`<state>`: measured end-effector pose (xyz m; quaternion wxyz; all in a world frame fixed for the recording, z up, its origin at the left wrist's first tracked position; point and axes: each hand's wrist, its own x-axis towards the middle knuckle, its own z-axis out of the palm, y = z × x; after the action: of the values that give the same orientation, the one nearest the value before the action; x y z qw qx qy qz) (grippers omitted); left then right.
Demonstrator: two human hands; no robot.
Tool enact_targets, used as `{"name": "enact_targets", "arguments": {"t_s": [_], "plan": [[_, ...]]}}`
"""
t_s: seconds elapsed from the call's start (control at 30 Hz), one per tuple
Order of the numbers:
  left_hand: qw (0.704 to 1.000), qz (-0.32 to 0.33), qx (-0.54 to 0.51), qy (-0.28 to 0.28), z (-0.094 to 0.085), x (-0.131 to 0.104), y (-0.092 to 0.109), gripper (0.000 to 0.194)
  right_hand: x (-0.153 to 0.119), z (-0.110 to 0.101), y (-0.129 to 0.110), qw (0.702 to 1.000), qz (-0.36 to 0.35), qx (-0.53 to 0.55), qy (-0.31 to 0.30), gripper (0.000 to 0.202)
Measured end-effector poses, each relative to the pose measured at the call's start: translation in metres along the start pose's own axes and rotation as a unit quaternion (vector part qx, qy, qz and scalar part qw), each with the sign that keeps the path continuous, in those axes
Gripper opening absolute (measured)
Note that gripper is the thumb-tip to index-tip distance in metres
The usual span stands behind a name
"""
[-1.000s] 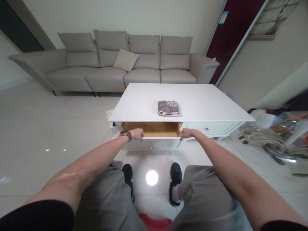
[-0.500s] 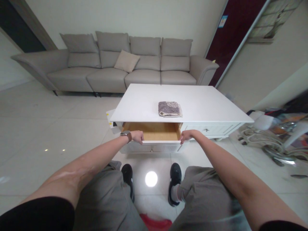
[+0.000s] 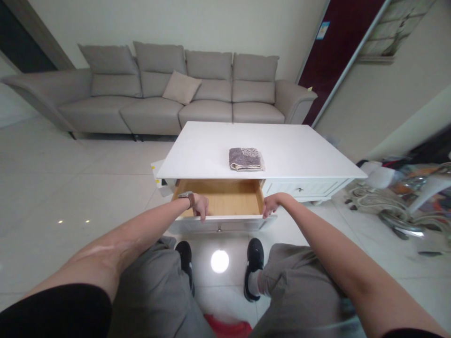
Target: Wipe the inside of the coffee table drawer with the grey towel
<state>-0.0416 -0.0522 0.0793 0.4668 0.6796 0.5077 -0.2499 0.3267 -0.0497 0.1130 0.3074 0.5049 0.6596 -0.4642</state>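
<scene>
A drawer (image 3: 232,197) with a pale wooden inside and a white front stands pulled out of the white coffee table (image 3: 289,145). My left hand (image 3: 200,206), with a brown-strapped watch on its wrist, is closed over the top edge of the drawer front, left of the small knob (image 3: 219,229). At the right end of the same edge, my right hand (image 3: 270,204) grips the drawer with bent fingers. On the tabletop above the drawer lies a folded grey-purple towel (image 3: 245,159) with a pale pattern.
A grey sofa (image 3: 204,112) with a beige cushion (image 3: 181,88) stands along the wall behind the table. To the right are a bundle of grey hose or cable (image 3: 369,202) and a metal stand base (image 3: 401,225). A red object (image 3: 227,327) lies on the floor between my legs.
Both hands have drawn the drawer further out toward me, showing more of its wooden floor. The view has shifted slightly; the towel stays on the tabletop.
</scene>
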Motion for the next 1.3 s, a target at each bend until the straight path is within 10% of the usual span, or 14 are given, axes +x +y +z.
{"name": "enact_targets", "arguments": {"t_s": [0.23, 0.5, 0.63, 0.8, 1.0, 1.3], "plan": [[0.993, -0.012, -0.019, -0.116, 0.019, 0.004, 0.004, 0.051, 0.005, 0.019, -0.009, 0.998, 0.029, 0.006, -0.057, 0.052], [0.988, -0.026, -0.082, -0.126, 0.013, -0.009, 0.008, 0.046, -0.005, 0.034, -0.047, 0.995, 0.080, -0.045, -0.046, 0.041], [0.979, 0.138, -0.097, 0.117, -0.026, -0.007, 0.030, 0.040, -0.013, 0.037, -0.071, 0.994, 0.058, -0.092, -0.030, 0.042], [0.844, 0.267, 0.002, 0.466, -0.079, 0.015, 0.106, 0.063, -0.037, 0.030, -0.105, 0.973, -0.056, -0.219, 0.055, 0.049], [0.855, 0.120, 0.201, 0.462, -0.111, 0.061, 0.181, 0.114, -0.076, 0.035, -0.139, 0.954, -0.143, -0.229, 0.130, 0.071], [0.828, 0.090, 0.258, 0.490, -0.090, 0.060, 0.155, 0.067, -0.126, 0.055, -0.171, 0.934, -0.228, -0.210, 0.178, 0.063]]}}
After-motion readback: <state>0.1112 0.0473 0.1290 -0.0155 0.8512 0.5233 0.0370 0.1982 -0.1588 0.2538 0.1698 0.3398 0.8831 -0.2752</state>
